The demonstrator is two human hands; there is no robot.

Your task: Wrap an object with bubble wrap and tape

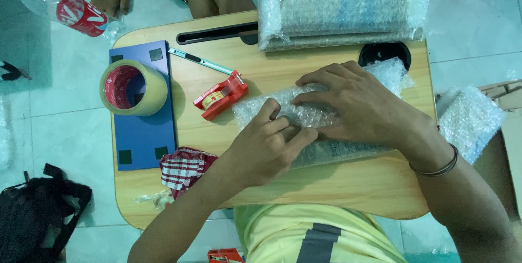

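Pale tiled floor (pixel 70 83), wooden lap table (pixel 348 187)

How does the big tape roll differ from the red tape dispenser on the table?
The tape roll is a bare, wide tan ring lying flat on the blue board; the red tape dispenser is a small wedge-shaped holder with a narrow roll inside, resting directly on the wooden table. Neither is touched by a hand.

A: Dim and cool overall, with a bluish-green cast across the floor (pixel 70 94) and the bench (pixel 337 187).

B: Any hard shadows?

A: Soft ones only: under the hands and beside the tape roll (pixel 133 87). The light seems diffuse, perhaps from overhead.

B: Glare?

A: Pale sheen on the bubble wrap (pixel 337 2) at the top. Detail there is washed out, and the edges look slightly soft.
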